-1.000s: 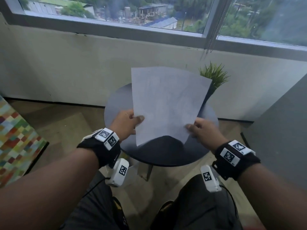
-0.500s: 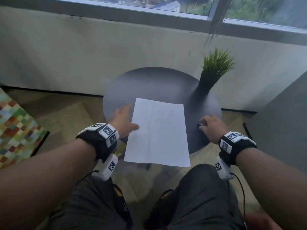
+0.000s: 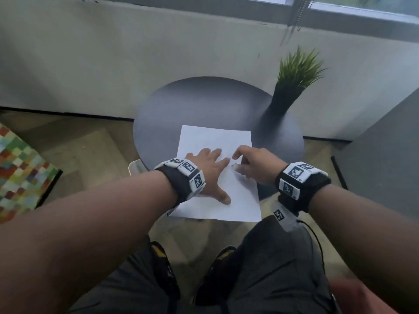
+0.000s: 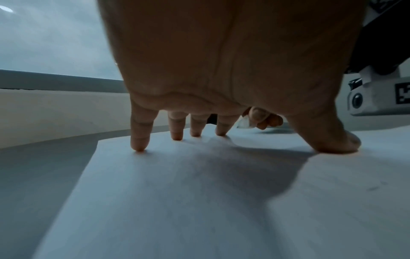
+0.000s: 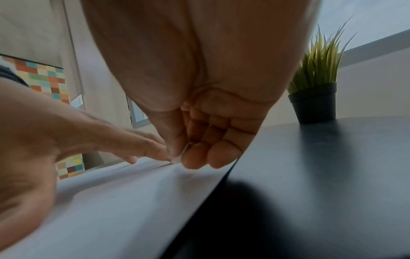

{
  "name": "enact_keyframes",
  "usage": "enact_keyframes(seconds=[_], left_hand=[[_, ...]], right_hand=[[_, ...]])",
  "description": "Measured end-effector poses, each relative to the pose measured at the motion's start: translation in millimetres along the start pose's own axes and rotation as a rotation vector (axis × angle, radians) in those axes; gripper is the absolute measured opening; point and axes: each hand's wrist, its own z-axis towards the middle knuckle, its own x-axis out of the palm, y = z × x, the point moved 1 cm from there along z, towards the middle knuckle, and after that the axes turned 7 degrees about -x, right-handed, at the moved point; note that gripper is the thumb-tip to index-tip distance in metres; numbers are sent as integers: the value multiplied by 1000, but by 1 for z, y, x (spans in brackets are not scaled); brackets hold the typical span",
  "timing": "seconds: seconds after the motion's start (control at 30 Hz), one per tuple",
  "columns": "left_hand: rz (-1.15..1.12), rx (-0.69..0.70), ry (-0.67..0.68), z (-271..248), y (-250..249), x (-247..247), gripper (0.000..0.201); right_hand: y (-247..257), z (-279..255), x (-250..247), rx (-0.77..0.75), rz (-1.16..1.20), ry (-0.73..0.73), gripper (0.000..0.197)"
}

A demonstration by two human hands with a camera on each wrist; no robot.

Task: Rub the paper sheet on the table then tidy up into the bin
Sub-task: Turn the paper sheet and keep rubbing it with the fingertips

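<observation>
The person's left hand [image 3: 209, 172] is lying spread, fingers apart and straight, on the one white rectangular paper sheet [image 3: 212, 141], probably pinning it for rubbing. The right hand [image 3: 256, 165], at its three o'clock, is pinching a small white eraser-like piece [image 4: 244, 122]. The sheet is overhanging the six o'clock edge of the round dark table [image 3: 181, 105]; one potted grass plant [image 3: 297, 73] is standing at two o'clock, and no bin is showing.

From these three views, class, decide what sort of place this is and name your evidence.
Probably a lounge or office corner indoors: a small round dark table against a wall under a window, a potted plant as decoration, and a colourful patchwork seat beside it.
</observation>
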Motion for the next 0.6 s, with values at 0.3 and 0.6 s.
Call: enact_keyframes(seconds=[0.3,0.6], left_hand=[[27,42,32,1,10,1,122],[23,36,53,0,13,3,124]], right_hand=[[44,-31,26,-226,-77,198,11],[46,-25,30,-185,-140,158,16]])
